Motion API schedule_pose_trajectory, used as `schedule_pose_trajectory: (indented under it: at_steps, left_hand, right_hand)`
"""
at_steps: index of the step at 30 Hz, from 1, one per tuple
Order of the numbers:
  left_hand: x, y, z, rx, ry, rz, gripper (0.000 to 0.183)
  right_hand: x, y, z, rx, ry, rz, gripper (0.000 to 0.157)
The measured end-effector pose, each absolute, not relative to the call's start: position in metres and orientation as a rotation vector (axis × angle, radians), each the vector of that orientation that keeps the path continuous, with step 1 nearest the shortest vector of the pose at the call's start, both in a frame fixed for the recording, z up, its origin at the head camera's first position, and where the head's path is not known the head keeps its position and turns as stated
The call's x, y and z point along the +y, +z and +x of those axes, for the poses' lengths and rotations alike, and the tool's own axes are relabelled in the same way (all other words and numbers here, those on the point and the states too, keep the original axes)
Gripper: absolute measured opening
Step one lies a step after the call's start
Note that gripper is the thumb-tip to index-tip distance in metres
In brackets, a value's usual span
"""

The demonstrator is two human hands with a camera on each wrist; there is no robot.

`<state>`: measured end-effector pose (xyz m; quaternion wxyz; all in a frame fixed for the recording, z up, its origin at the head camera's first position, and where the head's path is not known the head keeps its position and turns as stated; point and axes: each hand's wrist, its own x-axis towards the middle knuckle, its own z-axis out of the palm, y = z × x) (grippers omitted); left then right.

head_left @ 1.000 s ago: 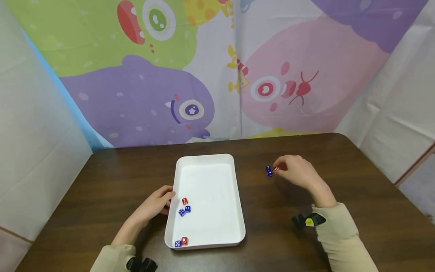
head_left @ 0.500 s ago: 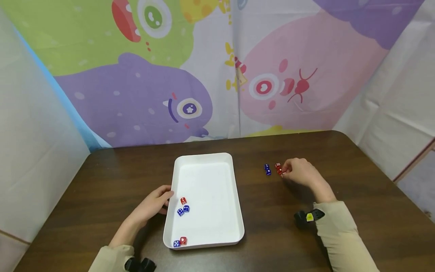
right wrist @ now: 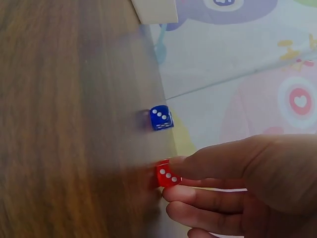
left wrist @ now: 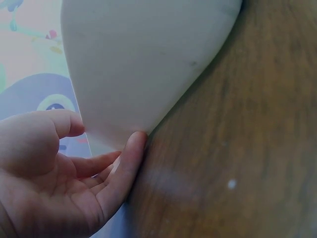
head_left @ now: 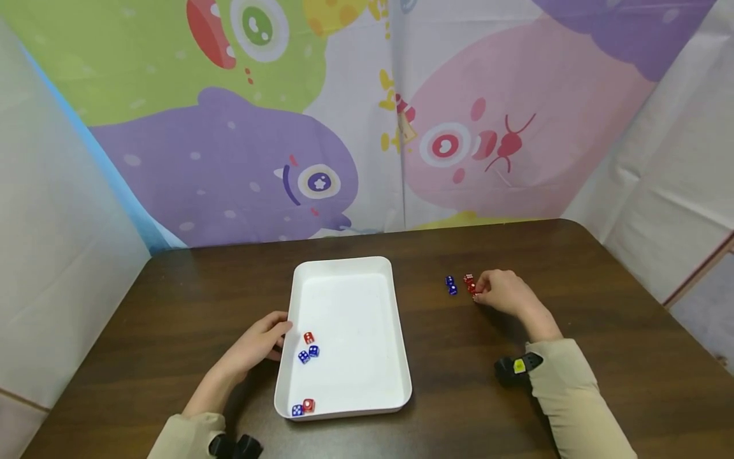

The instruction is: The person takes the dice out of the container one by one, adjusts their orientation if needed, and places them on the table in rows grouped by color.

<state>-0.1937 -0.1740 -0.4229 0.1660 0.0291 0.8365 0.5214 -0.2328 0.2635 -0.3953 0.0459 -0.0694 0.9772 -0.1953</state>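
Observation:
My left hand (head_left: 258,340) holds the left side of a white tray (head_left: 367,319), thumb at the rim and fingers against the outer wall (left wrist: 148,64). Inside the tray are a red die (head_left: 308,338) beside two blue dice (head_left: 308,354), and a blue die (head_left: 297,410) next to a red die (head_left: 308,405) in the near left corner. Right of the tray, my right hand (head_left: 506,294) pinches a red die (right wrist: 168,174) between thumb and finger on the table. Two more red dice (head_left: 469,283) line up beyond it. A pair of blue dice (head_left: 451,285) stands just left.
The dark wooden table (head_left: 441,395) ends at a back edge against a cartoon-printed cloth (head_left: 258,166). White cloth sides (head_left: 659,191) flank it. Black wrist cameras (head_left: 512,370) are strapped on both sleeves.
My right hand has shifted a little right and nearer, away from the blue pair, uncovering the red dice. My left hand stays on the tray.

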Motion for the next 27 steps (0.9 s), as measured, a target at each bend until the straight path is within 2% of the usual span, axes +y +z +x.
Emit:
schedule_pose_trajectory:
  at_steps: [12,27]
  left_hand:
    - [-0.174,-0.424,-0.195,2.389,1.466,0.073,0.046]
    - [-0.175,-0.426,-0.195,2.386,1.481,0.074,0.046]
  right_hand:
    - [0.264,-0.397,-0.233,2.978,-0.623,-0.174,0.02]
    - [0.254,-0.38,-0.225,3.061,-0.51,-0.045,0.017]
